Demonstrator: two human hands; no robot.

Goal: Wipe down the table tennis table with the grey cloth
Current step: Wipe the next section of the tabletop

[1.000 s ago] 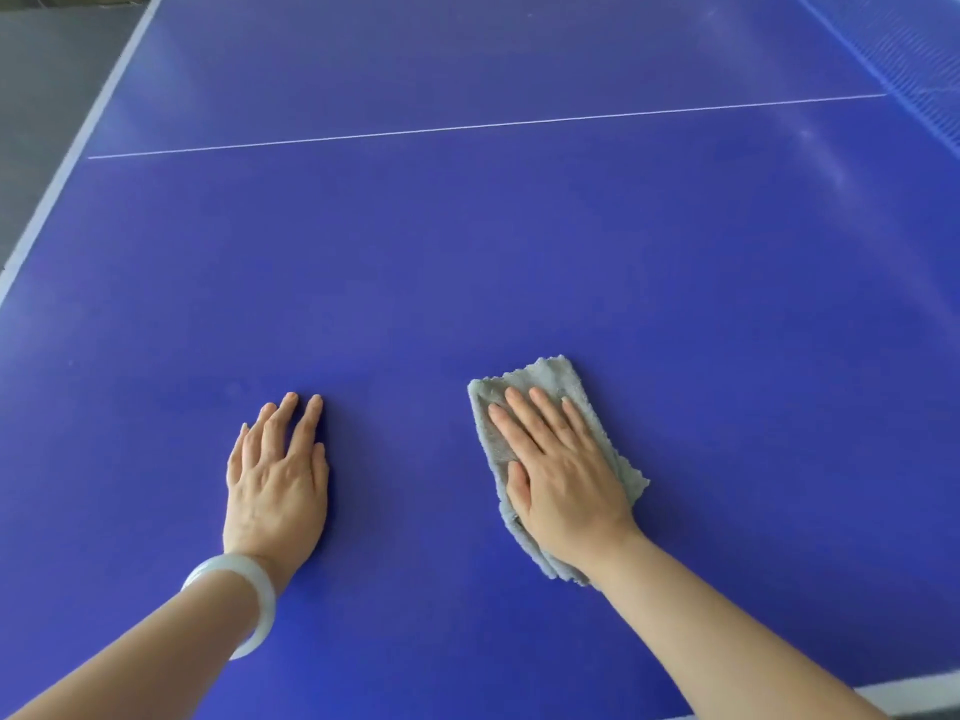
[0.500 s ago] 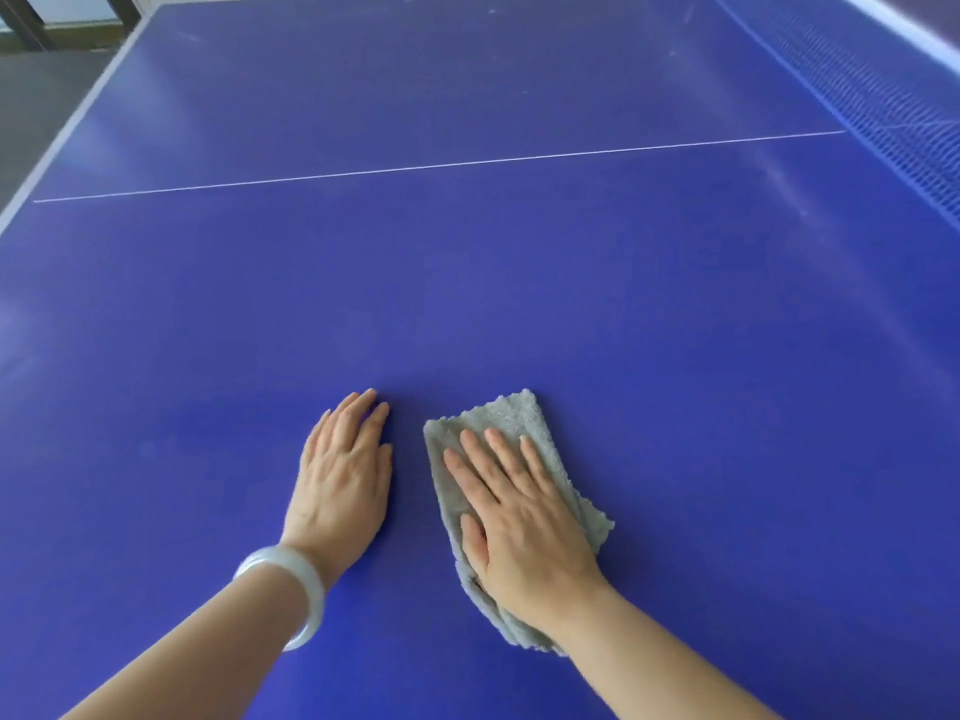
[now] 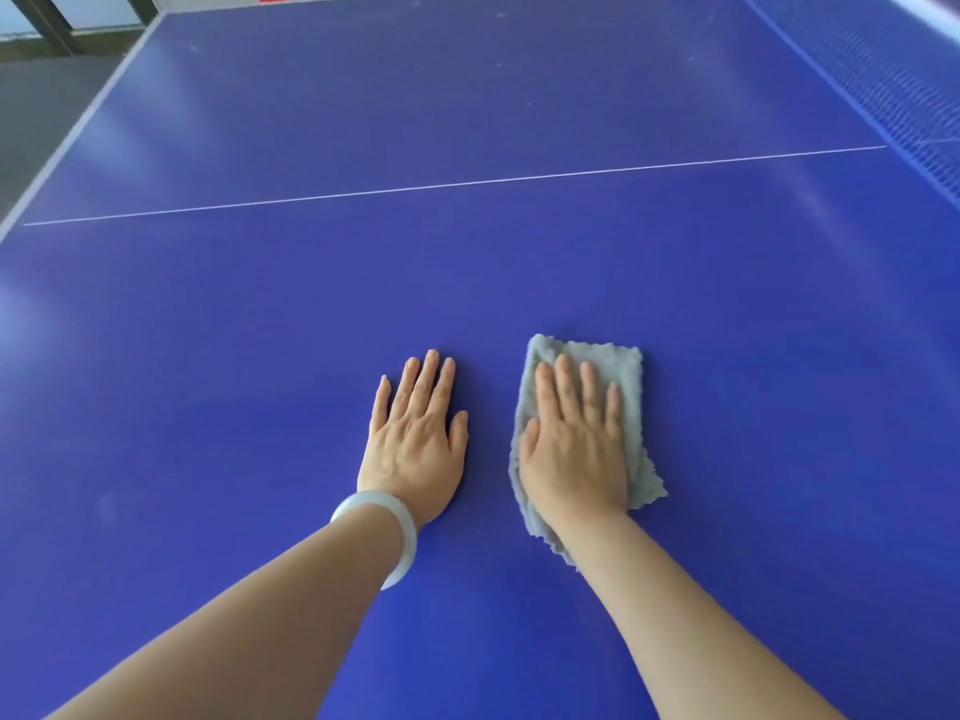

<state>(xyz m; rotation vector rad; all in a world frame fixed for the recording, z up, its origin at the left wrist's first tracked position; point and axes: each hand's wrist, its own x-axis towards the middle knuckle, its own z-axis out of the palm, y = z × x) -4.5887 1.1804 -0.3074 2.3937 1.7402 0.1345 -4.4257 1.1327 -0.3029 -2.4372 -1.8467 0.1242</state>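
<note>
Head view, single moment noted: the grey cloth [image 3: 587, 350] is seen folded into a rough oblong and laid flat on the blue worktop [image 3: 519, 262], on the near half, well short of the white centre line [image 3: 467, 183]. It is pressed down by the right hand [image 3: 574, 449], palm flat and fingers straight, with a strip of cloth showing beyond the fingertips and a ragged edge showing at the outer side and below the wrist. The grip is recorded as released on both sides: nothing is clenched or pinched, the cloth being held only by downward pressure. The left hand [image 3: 415, 449] is laid flat on the bare worktop just beside the cloth but apart from it, fingers straight, holding nothing (a pale bangle [image 3: 387, 517] is worn at that wrist); it is judged to serve as a brace. The step in hand is judged to be the wiping stroke itself, on the near central area. Much surface lies unvisited by the cloth at this position: the far half beyond the line, the strip along the net [image 3: 893, 85] at the right, and the left edge by the floor [image 3: 47, 111]; whether any of it is already clean cannot be told. For the next move, steady palm pressure is called for while the cloth is slid outward or away, with the folded layers kept from bunching and the brace shifted as reach is extended
</note>
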